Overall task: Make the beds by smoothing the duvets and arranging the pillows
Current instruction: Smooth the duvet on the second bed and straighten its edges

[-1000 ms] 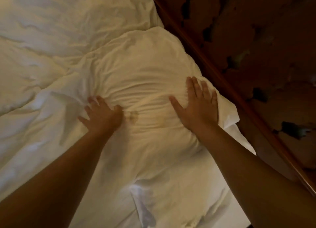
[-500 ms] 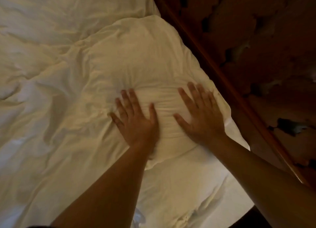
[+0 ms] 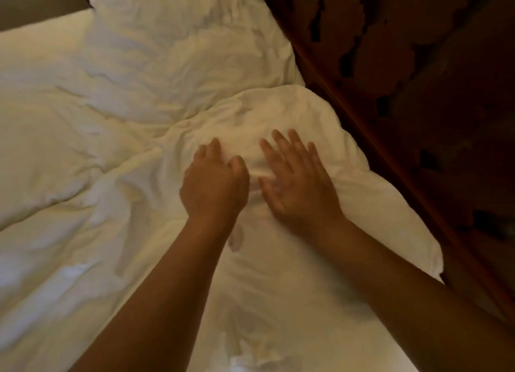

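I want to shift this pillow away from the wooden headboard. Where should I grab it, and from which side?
Probably by its free corner nearest you, coming from the near side. The pillow lies puffy and lengthwise along the wooden headboard, so that edge is blocked. The left hand and right hand sit on its soft middle, which offers little to pinch.

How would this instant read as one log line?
left hand: fingers curled on pillow | right hand: flat on pillow | duvet: wrinkled | step: smoothing pillow
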`<state>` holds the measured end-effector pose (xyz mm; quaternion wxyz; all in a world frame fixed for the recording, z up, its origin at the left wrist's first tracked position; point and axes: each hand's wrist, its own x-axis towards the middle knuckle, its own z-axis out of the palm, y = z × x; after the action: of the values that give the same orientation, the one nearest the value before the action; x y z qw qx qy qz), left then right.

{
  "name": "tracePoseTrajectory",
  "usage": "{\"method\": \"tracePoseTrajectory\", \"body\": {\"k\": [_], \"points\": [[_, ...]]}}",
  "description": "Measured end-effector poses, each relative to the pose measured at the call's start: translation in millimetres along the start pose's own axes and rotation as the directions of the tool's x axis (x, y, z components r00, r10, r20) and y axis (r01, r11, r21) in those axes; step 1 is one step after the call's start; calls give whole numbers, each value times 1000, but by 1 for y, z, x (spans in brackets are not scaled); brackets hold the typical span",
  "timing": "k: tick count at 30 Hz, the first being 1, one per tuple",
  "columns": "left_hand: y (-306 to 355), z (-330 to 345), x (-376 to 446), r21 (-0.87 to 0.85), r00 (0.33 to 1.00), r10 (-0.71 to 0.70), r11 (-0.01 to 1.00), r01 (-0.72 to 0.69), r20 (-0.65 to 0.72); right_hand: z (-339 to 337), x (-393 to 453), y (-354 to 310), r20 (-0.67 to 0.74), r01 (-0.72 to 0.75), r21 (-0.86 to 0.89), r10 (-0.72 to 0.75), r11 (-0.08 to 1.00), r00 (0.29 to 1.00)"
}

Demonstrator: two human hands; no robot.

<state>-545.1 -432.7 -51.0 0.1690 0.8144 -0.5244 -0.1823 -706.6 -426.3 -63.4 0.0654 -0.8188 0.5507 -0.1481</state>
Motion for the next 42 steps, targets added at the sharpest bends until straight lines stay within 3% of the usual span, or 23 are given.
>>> {"method": "tracePoseTrajectory", "body": {"k": [2,5,9,13,16,18,20,21,23,24,26,29,32,36,39,42], "points": [[2,27,23,82,995,23,996,-31,96,24,44,-6,166,53,-126,-32,991,986],[0,56,61,160,971,-105,985,71,215,47,84,14,328,96,-269,-2,958,945],[1,58,108,271,947,-114,962,30,300,51,110,61,321,8,-300,93,954,942],[-25,59,149,245,946,-44,969,-38,322,59,130,70,288,-235,-228,296,945,911],[-28,70,172,133,915,-113,989,66,386,63,143,59,343,-338,-300,432,892,834],[-12,71,187,105,860,-160,987,124,485,59,166,40,373,-427,-390,564,816,737],[7,65,193,100,825,-149,989,112,546,50,191,12,380,-445,-461,623,768,683],[12,64,193,104,846,-104,993,58,523,48,197,0,354,-400,-467,582,788,732],[5,67,167,190,920,-7,979,-73,391,54,189,-10,239,-162,-380,266,911,934],[-5,68,143,196,946,25,976,-93,324,59,180,-9,191,-27,-286,85,958,978],[-24,73,100,152,964,79,981,-120,253,69,162,4,231,180,-169,-139,969,963],[-26,79,82,187,970,133,967,-172,203,73,153,23,393,109,-289,14,951,919],[-19,80,84,229,969,139,956,-185,204,74,146,39,318,-72,-376,202,924,926],[-12,72,124,189,937,127,962,-196,324,72,168,53,355,-297,-289,390,910,850],[-29,59,163,186,965,-9,982,-41,262,73,187,56,398,-349,-256,427,902,812],[-53,71,163,109,974,-138,987,119,180,80,183,56,305,-375,-297,460,878,834]]}}
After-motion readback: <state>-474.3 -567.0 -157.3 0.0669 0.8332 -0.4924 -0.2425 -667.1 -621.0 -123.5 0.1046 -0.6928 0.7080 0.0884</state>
